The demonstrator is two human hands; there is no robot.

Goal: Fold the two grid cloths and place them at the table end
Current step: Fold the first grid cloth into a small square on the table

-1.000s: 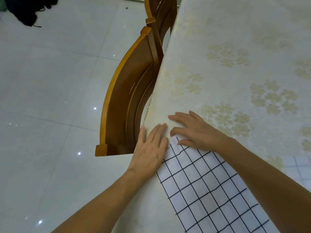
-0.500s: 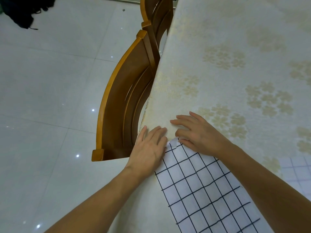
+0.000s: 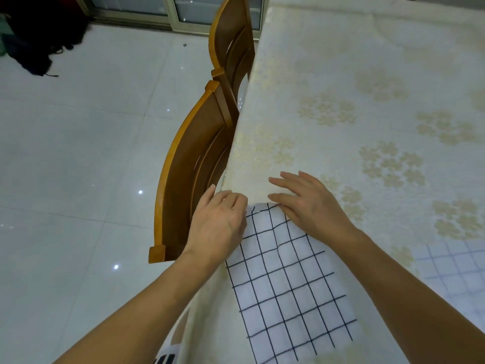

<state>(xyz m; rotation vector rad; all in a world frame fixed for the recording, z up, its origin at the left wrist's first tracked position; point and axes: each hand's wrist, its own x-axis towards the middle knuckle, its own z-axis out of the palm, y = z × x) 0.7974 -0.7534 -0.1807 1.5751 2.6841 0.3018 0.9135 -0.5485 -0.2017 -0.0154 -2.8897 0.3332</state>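
A white cloth with a black grid (image 3: pixel 286 290) lies along the left edge of the table (image 3: pixel 341 74), partly hanging over it. My left hand (image 3: pixel 219 222) sits on its far left corner with the fingers curled down onto the cloth edge. My right hand (image 3: pixel 307 203) rests on the far right corner, fingers spread flat and thumb along the far edge. Between the hands that edge bulges up slightly. A second white cloth with a pale blue grid (image 3: pixel 456 274) lies flat at the right, cut off by the frame.
The table wears a cream cloth with gold flower patterns. Two wooden chairs (image 3: pixel 194 166) stand pushed against its left side, just beyond my left hand. White tiled floor lies to the left, with a dark bundle (image 3: pixel 39 35) at the far left.
My left hand's fingers went from flat to curled at the cloth's corner. The far edge of the black-grid cloth has puckered up between the hands. My view has tilted upward.
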